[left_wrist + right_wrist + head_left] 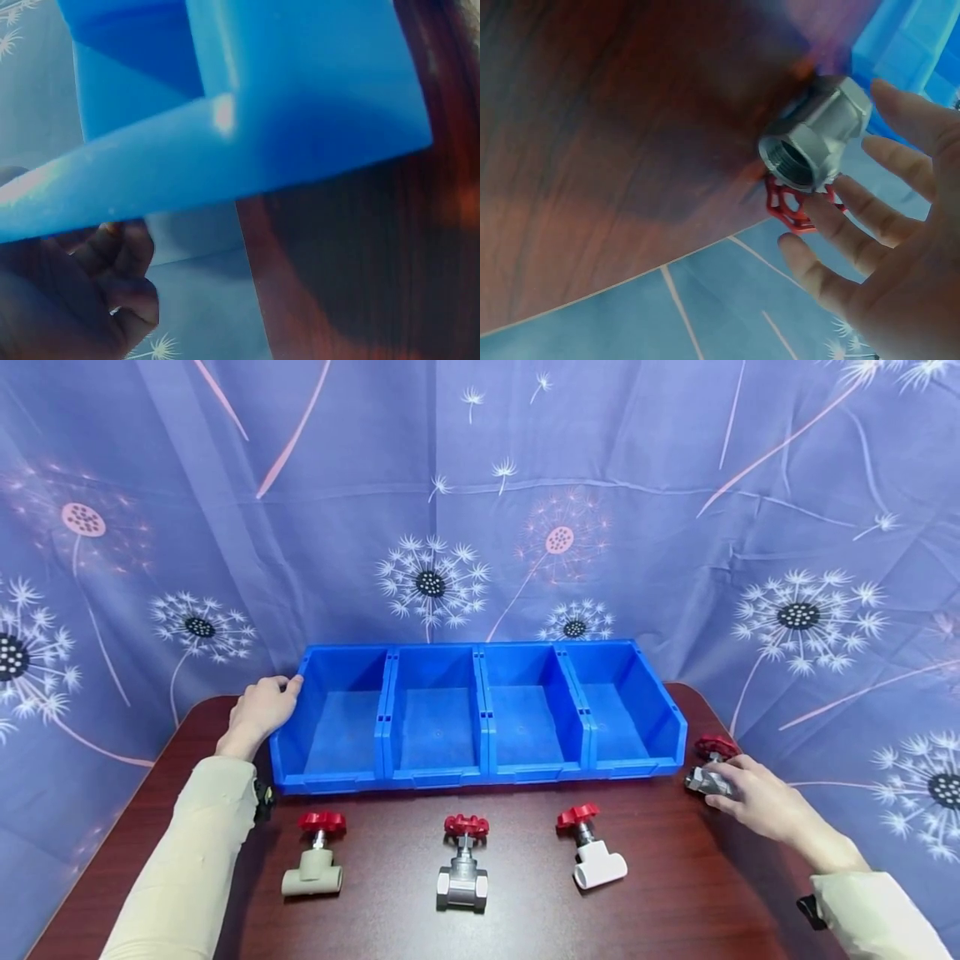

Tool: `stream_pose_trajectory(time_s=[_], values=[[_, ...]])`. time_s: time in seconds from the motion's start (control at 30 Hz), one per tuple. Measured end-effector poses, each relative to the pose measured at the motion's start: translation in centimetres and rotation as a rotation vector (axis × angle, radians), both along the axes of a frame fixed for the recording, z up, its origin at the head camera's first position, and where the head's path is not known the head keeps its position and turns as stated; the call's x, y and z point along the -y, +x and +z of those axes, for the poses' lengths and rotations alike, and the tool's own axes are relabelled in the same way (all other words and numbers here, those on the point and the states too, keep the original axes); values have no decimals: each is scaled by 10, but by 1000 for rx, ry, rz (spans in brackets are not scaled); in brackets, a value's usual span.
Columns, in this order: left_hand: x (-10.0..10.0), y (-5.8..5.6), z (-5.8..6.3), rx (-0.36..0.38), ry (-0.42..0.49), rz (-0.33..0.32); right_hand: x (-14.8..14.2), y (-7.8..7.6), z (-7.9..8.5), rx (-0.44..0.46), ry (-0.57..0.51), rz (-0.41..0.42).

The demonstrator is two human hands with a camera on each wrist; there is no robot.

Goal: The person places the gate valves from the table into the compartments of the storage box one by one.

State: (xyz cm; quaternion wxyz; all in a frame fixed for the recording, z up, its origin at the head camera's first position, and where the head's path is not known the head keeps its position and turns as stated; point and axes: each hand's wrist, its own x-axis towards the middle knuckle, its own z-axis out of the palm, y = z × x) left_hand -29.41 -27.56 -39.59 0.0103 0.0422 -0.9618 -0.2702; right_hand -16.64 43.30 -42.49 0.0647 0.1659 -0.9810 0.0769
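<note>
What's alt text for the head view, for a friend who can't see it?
A person's left hand holds the left end of four joined blue bins; the right hand is at a red-wheeled metal valve to their right. A beige valve, another metal valve and a white valve, all red-wheeled, lie in front on a brown table, a flowered cloth behind.

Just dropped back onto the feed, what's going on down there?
A person's left grip holds the left end of the four-compartment blue bin. Their right grip is loosely spread at a metal valve with a red handwheel, right of the bin; whether it touches is hard to tell. In front of the bin, a beige valve, another metal valve and a white valve sit in a row on the table.
</note>
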Motion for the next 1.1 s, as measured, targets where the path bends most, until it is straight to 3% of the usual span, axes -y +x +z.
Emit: stream_pose_trajectory(time_s=[0.27, 0.57, 0.87, 1.1], values=[[-2, -1, -4, -5, 98, 18, -6, -2, -11, -55, -36, 5], [-3, -1, -8, -14, 138, 32, -11, -8, -19, -136, -70, 50], [-2, 4, -7, -6, 116, 36, -6, -10, -21, -100, -102, 34], [-6, 1, -7, 1, 115, 38, -9, -18, -27, -156, -67, 88]])
